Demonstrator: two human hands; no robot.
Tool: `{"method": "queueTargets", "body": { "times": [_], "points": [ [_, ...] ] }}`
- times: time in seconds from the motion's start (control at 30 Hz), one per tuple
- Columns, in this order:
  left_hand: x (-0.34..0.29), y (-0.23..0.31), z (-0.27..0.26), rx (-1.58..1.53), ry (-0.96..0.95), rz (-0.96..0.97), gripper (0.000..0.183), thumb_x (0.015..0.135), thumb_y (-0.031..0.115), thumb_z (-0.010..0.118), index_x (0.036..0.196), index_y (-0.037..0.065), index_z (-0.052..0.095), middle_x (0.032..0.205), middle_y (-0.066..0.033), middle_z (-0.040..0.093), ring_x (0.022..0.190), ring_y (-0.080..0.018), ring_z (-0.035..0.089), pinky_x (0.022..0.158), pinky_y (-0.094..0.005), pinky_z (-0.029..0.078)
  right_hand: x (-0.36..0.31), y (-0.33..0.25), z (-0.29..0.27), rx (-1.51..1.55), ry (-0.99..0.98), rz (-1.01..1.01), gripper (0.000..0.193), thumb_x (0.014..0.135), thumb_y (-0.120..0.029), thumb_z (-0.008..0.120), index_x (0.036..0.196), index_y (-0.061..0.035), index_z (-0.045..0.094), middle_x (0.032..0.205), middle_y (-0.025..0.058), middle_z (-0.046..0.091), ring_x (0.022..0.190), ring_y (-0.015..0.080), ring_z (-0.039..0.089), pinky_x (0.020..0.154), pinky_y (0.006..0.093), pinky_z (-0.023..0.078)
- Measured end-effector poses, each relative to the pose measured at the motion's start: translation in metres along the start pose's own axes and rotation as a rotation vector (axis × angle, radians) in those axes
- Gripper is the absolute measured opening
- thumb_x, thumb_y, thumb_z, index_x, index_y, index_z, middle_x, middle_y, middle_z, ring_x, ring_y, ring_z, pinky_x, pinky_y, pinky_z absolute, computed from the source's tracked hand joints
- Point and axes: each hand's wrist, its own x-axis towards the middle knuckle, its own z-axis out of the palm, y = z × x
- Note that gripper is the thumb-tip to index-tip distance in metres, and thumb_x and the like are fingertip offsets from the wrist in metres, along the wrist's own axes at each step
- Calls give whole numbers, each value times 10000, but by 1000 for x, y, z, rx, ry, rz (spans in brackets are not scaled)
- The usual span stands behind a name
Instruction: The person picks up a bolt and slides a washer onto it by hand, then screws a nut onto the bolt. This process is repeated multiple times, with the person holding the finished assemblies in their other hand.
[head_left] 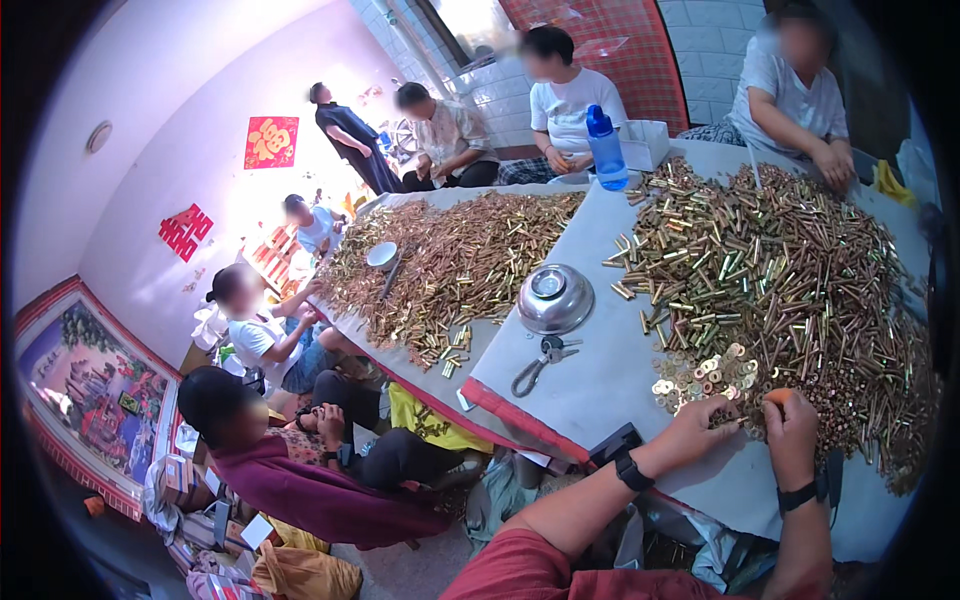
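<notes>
At the near edge of the pile, my left hand (702, 428) is closed, its fingertips pinched on something small that I cannot make out. Close beside it on the right, my right hand (792, 435) is also closed, and an orange finger cover (778, 396) shows at its fingertips. What lies between its fingers is hidden. Just beyond my left hand are loose gold-coloured washers (708, 374). Past both hands spreads a large heap of brass-coloured metal sleeves (760, 265), with small nuts or rings mixed in at its near side. Each wrist wears a dark band.
An upturned metal bowl (556, 299), keys on a carabiner (540, 366) and a blue water bottle (606, 150) stand on the pale table cover. Another heap of metal parts (450, 260) lies to the left, with a white bowl (382, 255). Several people sit around the tables.
</notes>
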Motion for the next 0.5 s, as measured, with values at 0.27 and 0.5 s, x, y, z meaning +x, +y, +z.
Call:
{"method": "queueTargets", "body": {
  "times": [0.27, 0.5],
  "points": [
    [1, -9, -5, -95, -19, 7, 156, 904, 128, 654, 1011, 22, 617, 960, -71, 633, 939, -147, 578, 870, -307, 465, -7, -27, 5, 277, -144, 177, 76, 857, -55, 643, 911, -9, 618, 799, 139, 618, 729, 322, 607, 670, 390, 483],
    [0, -14, -5, -251, -26, -41, 147, 907, 131, 657, 1005, 27, 623, 979, -67, 623, 964, -137, 565, 873, -298, 461, -4, -35, 8, 135, -22, -208, 108, 852, -76, 655, 940, -35, 607, 818, 137, 615, 742, 320, 604, 660, 392, 473]
  ]
}}
